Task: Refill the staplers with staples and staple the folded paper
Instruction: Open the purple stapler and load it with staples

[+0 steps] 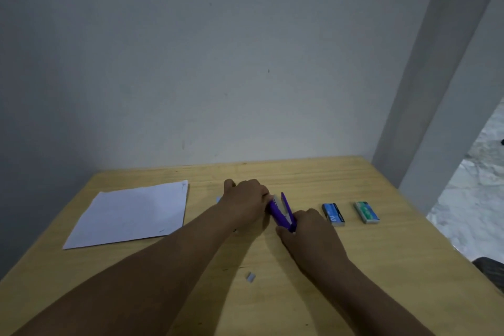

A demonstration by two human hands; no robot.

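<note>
A purple stapler [282, 213] lies opened on the wooden table [381, 267], its lid raised and the metal staple channel showing. My left hand [245, 199] grips the stapler's far end with curled fingers. My right hand [305, 229] holds its near hinge end. A folded white paper [131, 213] lies flat to the left. Two staple boxes stand to the right: a blue one [333, 214] and a green one [366, 212]. A small strip of staples [250, 276] lies loose on the table between my forearms.
A grey wall rises right behind the table's far edge. A pillar [436, 90] stands at the back right corner. The table's right edge drops to a pale floor [480, 199]. A bit of something pale blue [218, 199] peeks out behind my left wrist.
</note>
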